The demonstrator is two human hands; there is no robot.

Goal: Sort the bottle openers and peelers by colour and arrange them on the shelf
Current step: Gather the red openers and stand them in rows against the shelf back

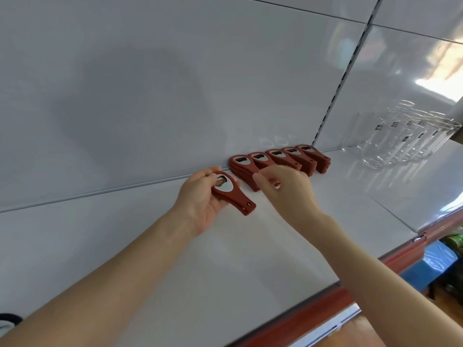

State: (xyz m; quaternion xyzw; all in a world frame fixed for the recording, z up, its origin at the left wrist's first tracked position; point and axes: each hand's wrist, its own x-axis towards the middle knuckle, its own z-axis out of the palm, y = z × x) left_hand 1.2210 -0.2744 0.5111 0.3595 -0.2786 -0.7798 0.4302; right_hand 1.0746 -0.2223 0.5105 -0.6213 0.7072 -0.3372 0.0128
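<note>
Both hands are just before the back panel (150, 96): the left hand (200, 206) grips stacked red bottle openers (234, 195) — the right hand (285, 190) curls over the row's handles, hold unclear. Five opener stacks (288, 157) line that panel, glass mugs (400, 141) farther right.

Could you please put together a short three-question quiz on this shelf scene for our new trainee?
1. True or false: the left hand holds blue peelers.
2. How many stacks of bottle openers lie in the row along the back panel? A) three B) five C) eight
3. Fill in: to the right of that row stand clear ____.

Key
1. False: it holds red openers.
2. B
3. glasses
</note>
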